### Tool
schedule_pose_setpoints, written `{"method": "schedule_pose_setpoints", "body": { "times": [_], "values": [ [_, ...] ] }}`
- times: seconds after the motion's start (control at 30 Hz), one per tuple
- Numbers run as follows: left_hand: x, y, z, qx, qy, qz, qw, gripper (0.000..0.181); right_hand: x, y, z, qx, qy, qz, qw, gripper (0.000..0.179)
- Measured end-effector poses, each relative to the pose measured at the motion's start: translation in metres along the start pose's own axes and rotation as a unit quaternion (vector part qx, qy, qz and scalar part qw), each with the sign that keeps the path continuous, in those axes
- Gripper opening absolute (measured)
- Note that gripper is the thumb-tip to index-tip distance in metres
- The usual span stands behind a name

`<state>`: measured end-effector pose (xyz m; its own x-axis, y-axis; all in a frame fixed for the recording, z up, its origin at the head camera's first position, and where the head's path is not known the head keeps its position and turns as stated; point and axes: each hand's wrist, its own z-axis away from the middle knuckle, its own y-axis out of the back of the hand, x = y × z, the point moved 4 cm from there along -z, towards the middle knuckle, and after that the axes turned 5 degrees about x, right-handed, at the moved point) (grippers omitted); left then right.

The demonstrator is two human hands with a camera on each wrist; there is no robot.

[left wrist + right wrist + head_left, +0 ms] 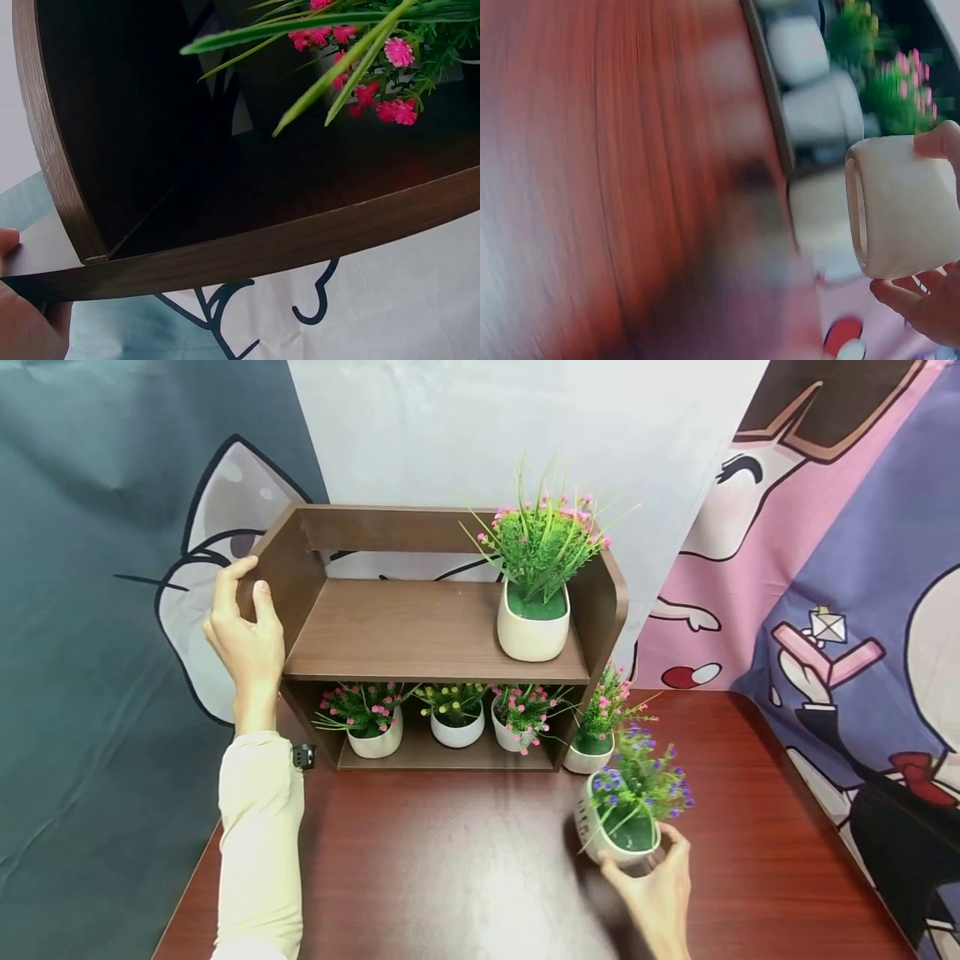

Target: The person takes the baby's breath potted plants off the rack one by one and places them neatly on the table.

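Above the table (408, 843), near the shelf (397, 627), your right hand (660, 889) pinches the blue-flowered pot (628, 818), probably light, stiff and slightly slippery, best held round its body, while your left hand (247, 639) grips the left side panel (283, 583).

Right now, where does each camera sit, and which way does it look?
Head: sits on the head, looking forward and down at the shelf; left fingers, right fingers, left sleeve show.
Left wrist: sits there, looking into the shelf at pink flowers; left fingers partly show.
Right wrist: sits there, looking at the held cream pot; right fingers show.
Head and right wrist share that pot.
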<state>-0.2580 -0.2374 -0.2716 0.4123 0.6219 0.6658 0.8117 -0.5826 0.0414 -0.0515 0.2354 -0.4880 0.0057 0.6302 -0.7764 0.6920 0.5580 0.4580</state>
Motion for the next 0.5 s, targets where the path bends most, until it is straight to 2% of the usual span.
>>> {"method": "schedule_pose_setpoints", "body": {
  "times": [0.2, 0.37, 0.5],
  "values": [
    [-0.002, 0.000, -0.001, -0.001, -0.004, -0.003, 1.0000, 0.027, 0.032, 0.006, -0.030, 0.036, -0.038, 0.010, 0.9986, 0.082],
    [-0.003, -0.001, -0.002, -0.005, -0.008, -0.004, 0.9999, 0.027, 0.051, 0.002, -0.054, 0.050, -0.066, 0.027, 0.9962, 0.081],
    [-0.003, 0.000, -0.002, -0.003, -0.003, -0.006, 1.0000, 0.027, 0.060, -0.005, -0.069, 0.057, -0.069, 0.038, 0.9953, 0.080]
  ]
}}
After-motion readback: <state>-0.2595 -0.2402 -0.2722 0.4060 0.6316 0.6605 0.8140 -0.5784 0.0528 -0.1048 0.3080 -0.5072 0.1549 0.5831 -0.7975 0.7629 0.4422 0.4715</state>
